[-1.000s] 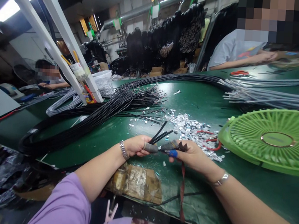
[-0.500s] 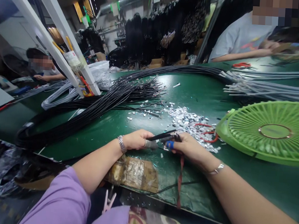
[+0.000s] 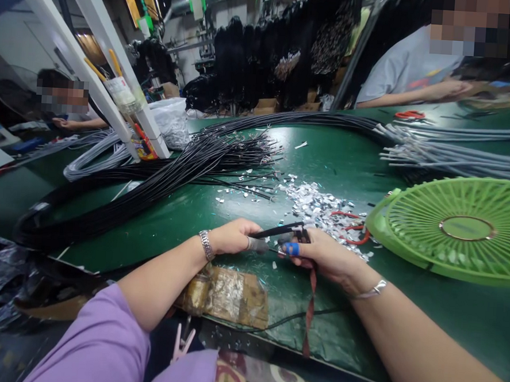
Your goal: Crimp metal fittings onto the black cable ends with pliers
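Observation:
My left hand (image 3: 237, 237), a grey cover on its thumb, is closed around several black cables (image 3: 278, 230) whose ends point right. A thin cable end also comes out below the thumb toward the other hand. My right hand (image 3: 320, 251) has blue tape around its thumb and is closed at those ends. A dark tool with a dark red strip (image 3: 310, 309) hanging below seems to be in it, mostly hidden by the fingers. The hands are a short gap apart above the green table (image 3: 420, 322), just in front of silvery scraps (image 3: 310, 203).
A bundle of black cables (image 3: 151, 190) curves across the left. Grey cables (image 3: 456, 151) lie at the back right behind a green fan (image 3: 447, 226). Red-handled scissors (image 3: 356, 234) lie by the scraps. A taped cardboard piece (image 3: 235, 296) sits at the front edge. Two people sit across the table.
The view has shifted slightly. My right hand has tilted a little, and the dark red strip has swung slightly right. My left hand keeps its grip on the cables.

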Demonstrator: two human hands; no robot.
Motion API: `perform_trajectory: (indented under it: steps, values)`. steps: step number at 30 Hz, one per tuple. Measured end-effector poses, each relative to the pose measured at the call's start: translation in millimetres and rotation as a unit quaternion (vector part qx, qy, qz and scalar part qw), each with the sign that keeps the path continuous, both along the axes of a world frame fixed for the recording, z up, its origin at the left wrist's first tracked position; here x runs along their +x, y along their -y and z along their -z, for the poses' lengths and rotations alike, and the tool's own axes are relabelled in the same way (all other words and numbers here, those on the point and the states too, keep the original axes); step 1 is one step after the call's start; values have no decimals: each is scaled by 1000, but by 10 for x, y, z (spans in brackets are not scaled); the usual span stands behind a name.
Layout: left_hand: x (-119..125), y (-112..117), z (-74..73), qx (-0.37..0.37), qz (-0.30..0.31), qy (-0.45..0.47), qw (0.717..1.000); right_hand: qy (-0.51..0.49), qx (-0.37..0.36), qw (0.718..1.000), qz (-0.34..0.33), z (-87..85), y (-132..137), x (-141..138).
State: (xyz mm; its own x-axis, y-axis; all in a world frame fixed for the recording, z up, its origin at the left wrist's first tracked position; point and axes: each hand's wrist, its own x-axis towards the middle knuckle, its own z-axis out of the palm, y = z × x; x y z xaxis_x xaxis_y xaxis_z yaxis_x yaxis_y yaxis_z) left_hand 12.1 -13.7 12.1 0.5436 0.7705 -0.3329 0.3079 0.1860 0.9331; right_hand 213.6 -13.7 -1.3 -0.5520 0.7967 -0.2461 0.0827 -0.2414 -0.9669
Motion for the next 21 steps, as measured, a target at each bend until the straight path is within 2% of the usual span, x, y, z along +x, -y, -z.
perform_trajectory:
  steps: [3,11,21]
  values:
    - [-9,-7,26,-2,7,2,1000,19,2,1000,15,12,8,-15]
    - [-25,-7,25,12,12,-22,1000,23,25,999,-22,-31,10,8]
    - [-5,12,-9,-9,22,-30,999,43,44,998,-4,35,26,-9]
